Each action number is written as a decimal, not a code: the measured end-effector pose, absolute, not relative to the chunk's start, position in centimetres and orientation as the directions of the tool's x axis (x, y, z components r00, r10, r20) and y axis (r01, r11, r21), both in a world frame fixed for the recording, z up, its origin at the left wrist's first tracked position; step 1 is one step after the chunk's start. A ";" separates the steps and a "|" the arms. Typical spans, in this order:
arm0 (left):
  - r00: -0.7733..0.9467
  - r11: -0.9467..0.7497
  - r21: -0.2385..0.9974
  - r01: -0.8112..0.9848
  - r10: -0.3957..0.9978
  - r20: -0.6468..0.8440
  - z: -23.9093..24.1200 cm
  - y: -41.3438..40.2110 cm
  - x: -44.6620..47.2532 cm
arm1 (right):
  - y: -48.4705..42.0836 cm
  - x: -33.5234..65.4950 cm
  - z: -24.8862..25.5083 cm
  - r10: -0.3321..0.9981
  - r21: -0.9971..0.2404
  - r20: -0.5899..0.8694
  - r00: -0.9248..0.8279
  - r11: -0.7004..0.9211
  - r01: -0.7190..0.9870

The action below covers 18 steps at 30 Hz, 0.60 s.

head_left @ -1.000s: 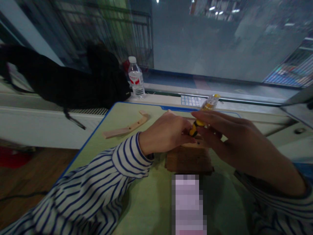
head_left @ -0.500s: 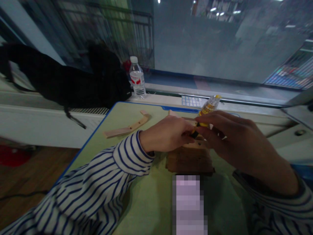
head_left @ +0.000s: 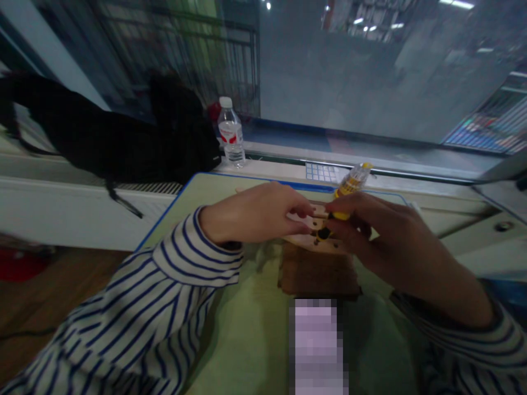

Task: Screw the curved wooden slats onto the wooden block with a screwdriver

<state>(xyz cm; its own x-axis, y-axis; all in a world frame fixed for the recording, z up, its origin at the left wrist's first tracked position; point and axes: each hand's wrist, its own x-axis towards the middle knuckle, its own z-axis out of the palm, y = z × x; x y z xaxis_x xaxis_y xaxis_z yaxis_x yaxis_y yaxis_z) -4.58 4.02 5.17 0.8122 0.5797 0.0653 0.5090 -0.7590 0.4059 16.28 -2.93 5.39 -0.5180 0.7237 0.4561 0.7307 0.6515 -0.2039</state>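
Observation:
My right hand point(head_left: 379, 230) pinches a small yellow-and-black tool point(head_left: 339, 216) between thumb and fingers; its exact kind is unclear. My left hand point(head_left: 259, 214) is just left of it, thumb and index finger apart with a gap between them. A short, pale peg-like piece point(head_left: 320, 215) shows between the two hands' fingertips; which hand touches it I cannot tell. Beneath lies a light wooden piece with several dark holes point(head_left: 304, 240), partly covered by my fingers. It is at the far edge of a dark brown block point(head_left: 319, 270).
A clear bottle with a yellow cap point(head_left: 354, 176) stands behind my right hand. On the sill are a water bottle point(head_left: 231, 134) and a black bag point(head_left: 123, 137). A pixelated pinkish rectangle point(head_left: 317, 351) lies on the pale green blue-edged table point(head_left: 247, 329).
My left hand has drawn left, away from the yellow-and-black tool, and its fingers have parted. It now covers most of the curved wooden piece at left. My right hand has shifted slightly down.

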 end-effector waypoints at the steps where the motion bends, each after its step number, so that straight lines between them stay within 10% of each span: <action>1: 0.801 -0.755 0.388 0.528 0.595 0.068 5.4 4.2 -5.0 | -2.9 16.4 5.4 0.736 -0.221 0.451 -0.505 0.640 0.736; 18: 0.845 -0.780 0.376 0.501 0.535 -0.016 5.8 3.7 -6.8 | -3.0 17.9 5.9 0.754 -0.333 0.344 -0.560 0.655 0.678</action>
<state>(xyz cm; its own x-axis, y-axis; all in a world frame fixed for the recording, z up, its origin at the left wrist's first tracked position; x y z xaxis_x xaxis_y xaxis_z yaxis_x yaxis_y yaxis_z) -6.80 3.67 5.75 0.8447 0.5350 -0.0157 0.5008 -0.7798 0.3756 17.87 -3.01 5.85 -0.5597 0.7539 0.3442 0.6779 0.6554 -0.3331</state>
